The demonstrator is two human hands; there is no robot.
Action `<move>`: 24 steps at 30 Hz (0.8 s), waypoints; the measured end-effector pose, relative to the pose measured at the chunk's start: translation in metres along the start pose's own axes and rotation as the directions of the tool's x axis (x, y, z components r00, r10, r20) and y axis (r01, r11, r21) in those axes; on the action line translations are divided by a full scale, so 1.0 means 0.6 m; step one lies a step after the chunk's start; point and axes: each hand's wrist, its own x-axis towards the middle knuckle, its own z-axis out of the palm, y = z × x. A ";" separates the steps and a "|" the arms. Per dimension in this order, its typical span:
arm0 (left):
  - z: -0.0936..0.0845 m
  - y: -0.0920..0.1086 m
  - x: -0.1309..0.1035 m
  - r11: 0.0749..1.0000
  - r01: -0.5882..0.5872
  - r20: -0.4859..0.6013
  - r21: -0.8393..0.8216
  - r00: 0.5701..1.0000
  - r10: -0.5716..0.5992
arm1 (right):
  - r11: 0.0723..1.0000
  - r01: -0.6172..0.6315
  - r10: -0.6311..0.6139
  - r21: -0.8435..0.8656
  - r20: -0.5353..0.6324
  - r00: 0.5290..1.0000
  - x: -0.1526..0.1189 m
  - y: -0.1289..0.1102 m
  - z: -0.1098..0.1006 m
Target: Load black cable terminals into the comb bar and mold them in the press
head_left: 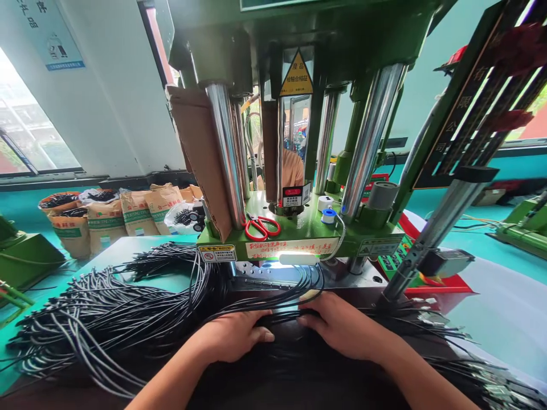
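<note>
My left hand [233, 336] is closed around black cables [252, 303] in front of the green press [273, 250], its thumb pointing right. To its right, my right hand [337, 323] grips the same group of cables between thumb and fingers. Some of the cables loop up toward the lit metal plate [265, 276] under the press. A large pile of black cables [98, 319] spreads out to the left. More cables with metal connector ends [491, 378] lie at the lower right.
Red-handled scissors [262, 228] and a blue-and-white spool [329, 216] rest on the press ledge. A slanted metal post [421, 245] stands at the right, by a red tray [448, 285]. Paper sacks [106, 219] line the back left.
</note>
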 end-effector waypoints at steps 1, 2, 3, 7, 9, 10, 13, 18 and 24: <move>0.002 -0.001 0.000 1.000 0.004 0.008 0.003 1.000 -0.004 | 1.000 -0.001 0.001 0.000 -0.003 1.000 -0.001 0.000 0.000; 0.003 -0.002 0.001 1.000 -0.001 0.014 0.005 1.000 0.001 | 1.000 -0.003 0.003 -0.003 -0.006 1.000 -0.002 0.000 0.000; 0.005 -0.003 0.001 1.000 -0.010 0.016 0.007 1.000 0.010 | 1.000 -0.006 0.006 -0.008 -0.010 1.000 -0.003 0.000 0.000; 0.010 -0.004 0.000 0.999 -0.044 0.029 0.007 0.999 0.044 | 1.000 -0.003 0.003 0.000 -0.006 1.000 -0.006 -0.002 -0.001; 0.010 -0.003 -0.001 0.999 -0.048 0.039 0.011 0.998 0.047 | 1.000 -0.001 0.001 0.008 0.007 1.000 -0.007 -0.004 -0.002; 0.010 -0.003 -0.002 0.998 -0.056 0.037 0.014 0.998 0.056 | 1.000 -0.001 0.001 0.012 0.013 1.000 -0.008 -0.005 -0.002; 0.008 -0.002 -0.004 0.995 -0.098 -0.007 0.023 0.995 0.098 | 0.999 -0.004 0.003 0.033 0.024 1.000 -0.007 -0.008 0.000; 0.005 -0.004 0.000 0.995 -0.097 -0.110 0.023 0.989 0.099 | 0.998 -0.047 0.046 -0.042 -0.031 0.998 -0.006 -0.011 0.010; -0.002 -0.013 0.004 0.995 -0.034 -0.199 -0.091 0.980 0.015 | 0.874 -0.318 0.213 -0.367 -0.298 0.930 -0.078 0.042 -0.022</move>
